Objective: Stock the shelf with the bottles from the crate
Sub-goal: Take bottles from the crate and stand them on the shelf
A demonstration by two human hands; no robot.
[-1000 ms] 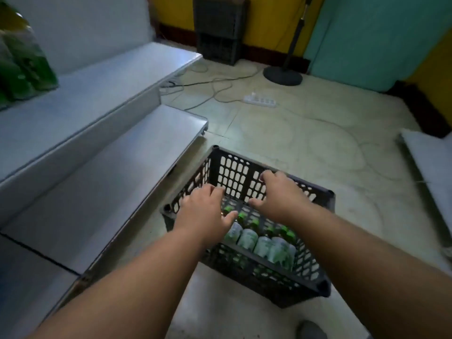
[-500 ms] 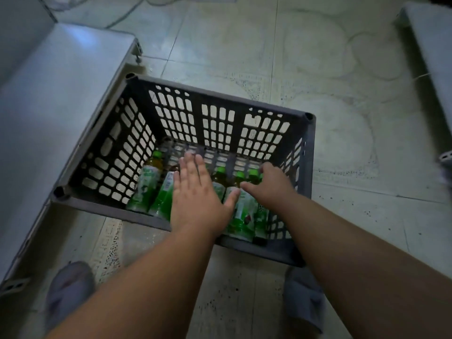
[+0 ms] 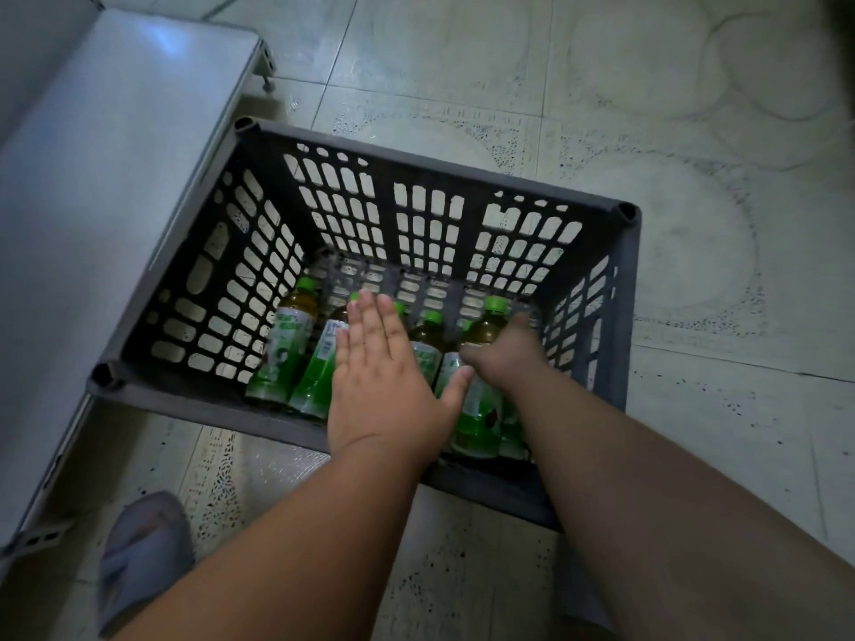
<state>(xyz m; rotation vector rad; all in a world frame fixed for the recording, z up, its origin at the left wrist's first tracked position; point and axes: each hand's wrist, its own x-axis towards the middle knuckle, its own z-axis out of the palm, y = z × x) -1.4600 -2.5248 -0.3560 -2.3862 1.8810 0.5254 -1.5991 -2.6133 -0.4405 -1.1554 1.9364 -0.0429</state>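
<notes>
Both hands have dropped from the rim into the dark perforated plastic crate (image 3: 430,178). The left hand (image 3: 384,377) is flat over the green-capped tea bottles (image 3: 287,349); the right hand (image 3: 509,358) curls round one bottle (image 3: 483,330), so unloading begins. The grey metal shelf (image 3: 106,187) lies left of the hands.

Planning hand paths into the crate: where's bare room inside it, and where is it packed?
Free: the far strip of the dark grey slotted plastic crate floor, between the green-capped bottles and the far wall. Outside, the grey metal shelf is bare. Crowded: the near half, bottles side by side under the left hand and right hand.
</notes>
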